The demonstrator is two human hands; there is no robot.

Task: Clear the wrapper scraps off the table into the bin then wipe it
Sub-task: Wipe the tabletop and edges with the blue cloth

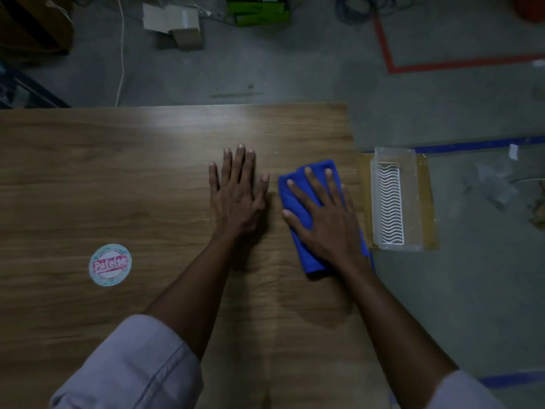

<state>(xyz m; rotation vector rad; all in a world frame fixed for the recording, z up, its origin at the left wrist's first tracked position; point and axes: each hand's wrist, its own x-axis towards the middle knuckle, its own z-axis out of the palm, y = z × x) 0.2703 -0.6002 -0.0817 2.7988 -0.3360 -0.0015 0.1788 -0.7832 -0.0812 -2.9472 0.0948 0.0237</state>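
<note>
Wood table [132, 160]: my left hand [236, 190] flat, fingers straight; right hand [324, 219] spread flat pressing blue cloth [298, 208].

Most of the blue cloth [295, 202] is buried under the right hand [321, 219], the table [147, 172] runs off the left and bottom edges, the green box [259, 10] up top gets chopped by the frame, and the sticker [110, 265]'s small print is way too blurry to read.
</note>
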